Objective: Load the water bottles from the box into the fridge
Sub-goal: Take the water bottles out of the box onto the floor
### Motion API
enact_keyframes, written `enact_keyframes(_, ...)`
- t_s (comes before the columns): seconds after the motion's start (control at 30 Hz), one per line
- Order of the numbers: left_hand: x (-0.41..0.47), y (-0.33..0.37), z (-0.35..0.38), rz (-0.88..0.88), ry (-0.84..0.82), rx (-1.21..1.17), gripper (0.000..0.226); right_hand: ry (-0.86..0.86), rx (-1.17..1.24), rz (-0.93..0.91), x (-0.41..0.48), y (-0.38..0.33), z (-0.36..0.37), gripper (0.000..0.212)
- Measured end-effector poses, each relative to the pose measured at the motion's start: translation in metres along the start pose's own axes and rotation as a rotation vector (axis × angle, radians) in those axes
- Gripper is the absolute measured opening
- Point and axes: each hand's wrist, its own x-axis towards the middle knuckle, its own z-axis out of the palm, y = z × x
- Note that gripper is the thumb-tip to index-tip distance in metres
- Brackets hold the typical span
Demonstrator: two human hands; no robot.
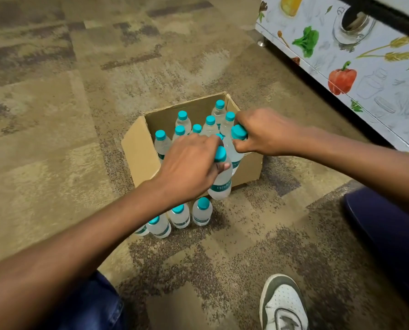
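An open cardboard box (139, 151) stands on the carpet with several clear water bottles with teal caps upright inside, one of them (183, 120) near the back wall. My left hand (189, 167) grips the neck of a water bottle (221, 184) lifted above the box's front edge. My right hand (267, 132) holds another bottle (238, 132) by its cap and neck over the box's right side. Several bottles stand on the floor in front of the box, the rightmost (202, 211) closest to it. The fridge (365, 58), covered in vegetable pictures, is at the upper right.
Patterned brown carpet covers the floor. My white shoe (283, 303) rests at the bottom right, with my knee in dark blue trousers (389, 225) beside the box. A small metal fridge foot (261, 42) shows at the cabinet's left corner.
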Motion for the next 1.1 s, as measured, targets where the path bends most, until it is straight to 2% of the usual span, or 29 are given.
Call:
enact_keyframes(0.1, -0.005, 0.008, 0.008, 0.054, -0.046, -0.029, 0.039, -0.03, 0.026, 0.039, -0.011, -0.003, 0.008, 0.027)
enact_keyframes(0.27, -0.017, 0.018, 0.032, 0.149, -0.181, -0.026, 0.036, -0.172, 0.041, 0.059, -0.034, -0.014, 0.046, 0.028)
enact_keyframes(0.5, -0.032, 0.02, 0.062, 0.246, -0.472, 0.151, 0.027, -0.374, 0.051, 0.075, -0.059, -0.039, 0.094, 0.026)
enact_keyframes(0.67, -0.043, 0.006, 0.079, 0.278, -0.622, 0.246, 0.021, -0.398, 0.081, 0.088, -0.05, -0.053, 0.11, 0.027)
enact_keyframes(0.93, -0.054, -0.008, 0.095, 0.365, -0.64, 0.27, 0.02, -0.412, 0.109, 0.107, -0.036, -0.072, 0.123, 0.028)
enact_keyframes(1.1, -0.051, -0.009, 0.093, 0.391, -0.691, 0.341, 0.014, -0.528, 0.096, 0.098, -0.028, -0.07, 0.117, 0.03)
